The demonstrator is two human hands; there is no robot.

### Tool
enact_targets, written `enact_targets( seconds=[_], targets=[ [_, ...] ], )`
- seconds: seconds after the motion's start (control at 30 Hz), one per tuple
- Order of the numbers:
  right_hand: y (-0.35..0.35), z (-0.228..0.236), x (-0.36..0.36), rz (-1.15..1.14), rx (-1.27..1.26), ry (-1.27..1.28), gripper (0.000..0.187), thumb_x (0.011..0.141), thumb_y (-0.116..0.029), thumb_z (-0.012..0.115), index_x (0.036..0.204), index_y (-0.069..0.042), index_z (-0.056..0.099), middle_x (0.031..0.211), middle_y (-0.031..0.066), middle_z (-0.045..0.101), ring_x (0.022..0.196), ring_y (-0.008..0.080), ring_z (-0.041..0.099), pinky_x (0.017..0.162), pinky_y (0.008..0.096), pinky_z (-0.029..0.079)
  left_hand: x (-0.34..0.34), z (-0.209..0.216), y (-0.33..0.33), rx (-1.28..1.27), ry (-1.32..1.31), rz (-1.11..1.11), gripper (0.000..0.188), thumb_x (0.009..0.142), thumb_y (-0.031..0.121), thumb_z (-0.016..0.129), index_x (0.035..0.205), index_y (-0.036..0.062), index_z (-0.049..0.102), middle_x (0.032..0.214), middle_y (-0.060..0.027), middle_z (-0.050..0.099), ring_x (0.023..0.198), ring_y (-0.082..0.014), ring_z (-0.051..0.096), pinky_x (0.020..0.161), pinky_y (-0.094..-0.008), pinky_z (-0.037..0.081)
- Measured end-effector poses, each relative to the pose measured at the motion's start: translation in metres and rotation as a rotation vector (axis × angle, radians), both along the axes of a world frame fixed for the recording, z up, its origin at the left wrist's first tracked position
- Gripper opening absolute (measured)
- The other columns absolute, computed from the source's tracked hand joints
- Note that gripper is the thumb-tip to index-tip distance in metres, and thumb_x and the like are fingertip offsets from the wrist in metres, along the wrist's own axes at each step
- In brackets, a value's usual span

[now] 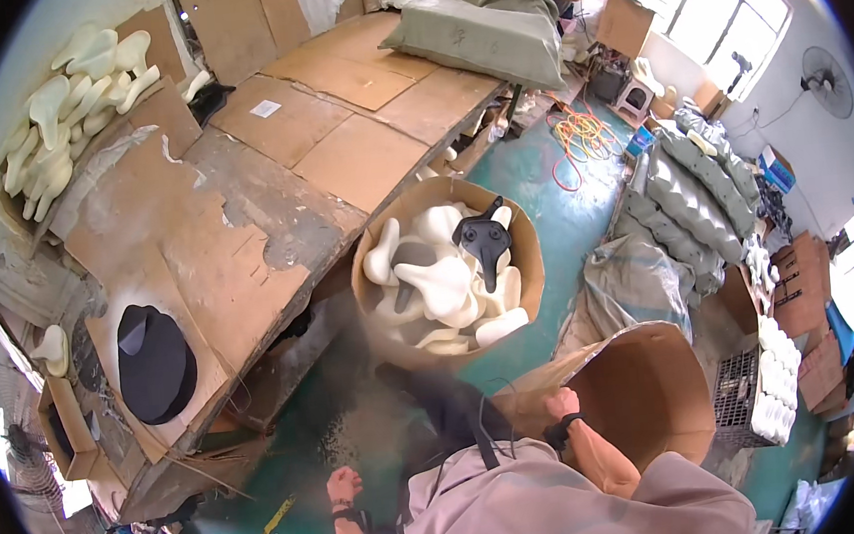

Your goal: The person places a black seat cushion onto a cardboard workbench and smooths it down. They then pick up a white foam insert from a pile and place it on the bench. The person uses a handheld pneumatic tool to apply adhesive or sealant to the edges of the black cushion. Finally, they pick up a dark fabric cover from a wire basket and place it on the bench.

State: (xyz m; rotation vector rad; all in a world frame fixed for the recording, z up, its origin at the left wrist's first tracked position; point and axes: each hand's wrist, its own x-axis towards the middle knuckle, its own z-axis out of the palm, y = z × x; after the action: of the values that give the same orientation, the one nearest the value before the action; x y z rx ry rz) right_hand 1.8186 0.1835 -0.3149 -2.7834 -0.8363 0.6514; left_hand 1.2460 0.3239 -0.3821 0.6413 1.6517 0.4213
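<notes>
Both hands, left (pixel 344 486) and right (pixel 560 403), have fingers curled; whether they pinch anything, I cannot tell. White saddle-shaped foam pieces (pixel 436 284) lie in the round brown cardboard bin (pixel 532 249) ahead. I judge I am between grasps; taking one calls for reaching forward, fingers uncurled.

0 legible txt, nos. or signs.
</notes>
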Motion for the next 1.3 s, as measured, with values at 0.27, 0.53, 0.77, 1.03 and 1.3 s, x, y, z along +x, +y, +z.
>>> enact_targets(
  seconds=[0.27,0.53,0.77,1.03,1.3],
  targets=[
    [-0.016,0.007,-0.011,-0.222,0.021,0.009,0.041,0.072,-0.032,0.069,0.085,0.006,0.074,0.087,0.0295,0.072,0.087,0.0431,0.072,0.083,0.0477,0.058,-0.040,-0.006,-0.061,-0.195,0.055,0.067,0.023,0.094,0.013,0.063,0.113,0.0019,0.069,0.087,-0.0096,0.071,0.076,-0.0204,0.071,0.059,-0.0362,0.061],
    [0.068,0.021,-0.006,-0.359,0.026,-0.069,0.037,0.067,-0.028,0.072,0.078,0.008,0.072,0.086,0.0310,0.071,0.088,0.0449,0.071,0.082,0.0493,0.058,-0.057,0.034,0.035,-0.021,0.075,0.014,0.023,0.092,0.011,0.065,0.113,0.0026,0.067,0.084,-0.0067,0.069,0.067,-0.0147,0.066,0.053,-0.0301,0.054],
    [0.171,0.042,-0.067,-0.111,0.302,0.458,0.066,0.083,-0.053,0.072,0.110,0.007,0.066,0.099,0.0244,0.072,0.085,0.0321,0.070,0.082,0.0429,0.055,-0.021,0.105,0.194,0.274,-0.037,0.049,0.022,0.094,0.011,0.066,0.115,0.0021,0.067,0.084,-0.0051,0.070,0.074,-0.0126,0.066,0.065,-0.0261,0.055],
    [0.062,-0.113,-0.111,-0.143,-0.299,0.013,0.048,0.076,-0.036,0.071,0.097,0.007,0.069,0.101,0.0269,0.071,0.104,0.0439,0.067,0.090,0.0498,0.055,-0.030,0.165,0.290,0.454,0.176,-0.114,0.026,0.094,0.018,0.070,0.118,0.0079,0.070,0.091,-0.0074,0.075,0.083,-0.0144,0.073,0.077,-0.0294,0.057],
    [0.121,-0.046,-0.130,-0.221,-0.261,0.106,0.053,0.072,-0.031,0.076,0.103,0.009,0.064,0.104,0.0288,0.070,0.104,0.0444,0.067,0.091,0.0488,0.054,-0.086,0.168,0.357,0.513,0.027,-0.068,0.023,0.095,0.014,0.068,0.117,0.0048,0.069,0.096,-0.0073,0.075,0.088,-0.0148,0.072,0.079,-0.0303,0.057]
  ],
)
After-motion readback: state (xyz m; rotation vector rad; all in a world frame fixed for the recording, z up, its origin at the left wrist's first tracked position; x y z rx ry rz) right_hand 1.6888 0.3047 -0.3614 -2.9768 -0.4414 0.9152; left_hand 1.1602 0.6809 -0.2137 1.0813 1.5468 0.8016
